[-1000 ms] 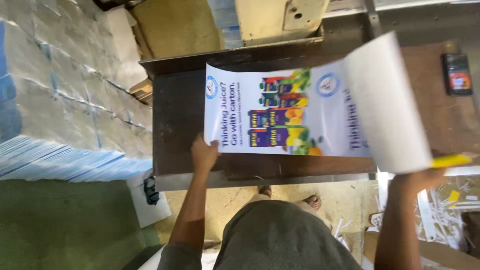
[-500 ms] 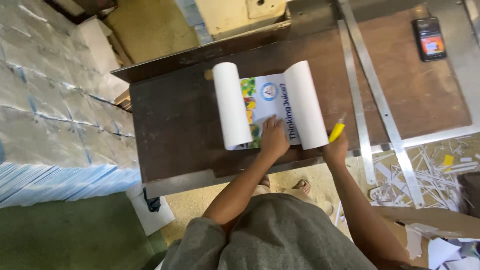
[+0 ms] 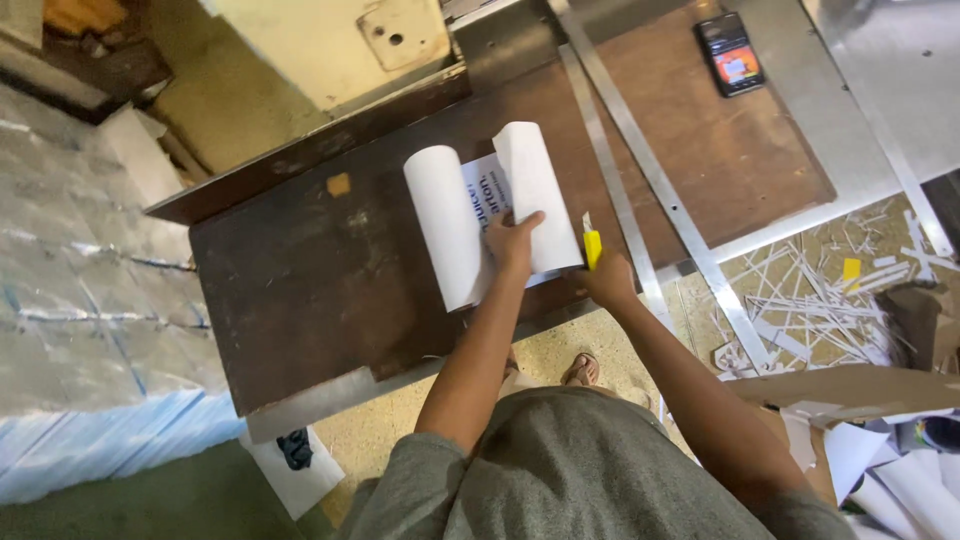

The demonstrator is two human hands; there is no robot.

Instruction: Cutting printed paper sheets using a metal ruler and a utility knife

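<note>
Yellow utility knife (image 3: 592, 244) gripped in the right hand (image 3: 608, 282), fingers closed round the handle, blade tip up beside the poster's near right edge. Left hand (image 3: 512, 243) pressed flat and open on the white poster (image 3: 490, 215) — curled into rolls from both ends, lying mid-table on the dark wooden worktable (image 3: 300, 290). Best kept pinned firmly, fingers clear of the blade — curl likely to spring back. Beyond, metal straightedges (image 3: 640, 170) and a phone (image 3: 730, 53).
</note>
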